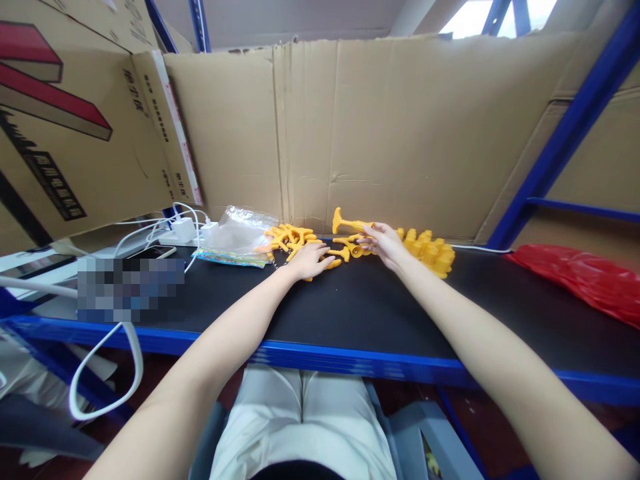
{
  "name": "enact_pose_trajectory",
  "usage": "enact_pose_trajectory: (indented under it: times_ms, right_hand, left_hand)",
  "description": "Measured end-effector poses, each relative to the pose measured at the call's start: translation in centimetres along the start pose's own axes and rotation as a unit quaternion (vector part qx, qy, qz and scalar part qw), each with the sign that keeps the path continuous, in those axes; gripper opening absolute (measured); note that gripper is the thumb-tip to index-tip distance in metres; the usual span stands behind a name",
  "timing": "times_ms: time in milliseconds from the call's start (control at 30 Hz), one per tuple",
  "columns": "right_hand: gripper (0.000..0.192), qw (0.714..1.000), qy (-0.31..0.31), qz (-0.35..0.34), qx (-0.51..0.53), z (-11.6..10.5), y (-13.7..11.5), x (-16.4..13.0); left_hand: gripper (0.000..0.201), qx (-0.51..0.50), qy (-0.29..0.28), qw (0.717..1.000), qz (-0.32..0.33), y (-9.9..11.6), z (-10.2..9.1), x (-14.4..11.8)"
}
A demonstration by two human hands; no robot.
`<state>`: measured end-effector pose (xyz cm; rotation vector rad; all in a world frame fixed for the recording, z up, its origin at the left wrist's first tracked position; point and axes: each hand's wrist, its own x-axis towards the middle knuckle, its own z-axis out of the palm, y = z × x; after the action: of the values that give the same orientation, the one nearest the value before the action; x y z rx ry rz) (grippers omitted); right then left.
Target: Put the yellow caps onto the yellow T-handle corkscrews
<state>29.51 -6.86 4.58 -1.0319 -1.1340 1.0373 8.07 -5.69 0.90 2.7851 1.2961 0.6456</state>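
Observation:
My right hand pinches a yellow plastic piece with a T-shaped end, which points left above the black tabletop. My left hand lies palm down, fingers stretched, over a heap of yellow branched plastic pieces, some with short dark chains. Just past its fingertips is another yellow T-ended piece; whether the fingers touch it I cannot tell. More yellow parts, one with a round opening, lie between my hands. Behind my right wrist stand several yellow cup-like pieces in a cluster.
Clear plastic bags lie left of the heap, beside white chargers and cables and a phone. A red plastic bag sits at the right. Cardboard walls the back; a blue metal edge runs along the front.

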Motion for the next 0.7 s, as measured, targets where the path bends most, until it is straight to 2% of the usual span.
enact_pose_trajectory:
  times_ms: [167, 367, 700]
  right_hand:
    - [0.028, 0.997, 0.073, -0.039, -0.010, -0.2, 0.4, 0.4]
    - [0.027, 0.995, 0.082, -0.044, -0.026, -0.3, 0.5, 0.6]
    - [0.035, 0.993, 0.081, -0.071, -0.044, -0.3, 0.8, 0.8]
  left_hand:
    - [0.058, 0.025, -0.064, 0.997, -0.027, 0.1, 0.0, 0.6]
    - [0.065, 0.031, -0.132, 0.988, -0.074, 0.0, 0.0, 1.3]
    - [0.075, 0.014, -0.107, 0.991, -0.083, -0.8, 0.7, 1.7]
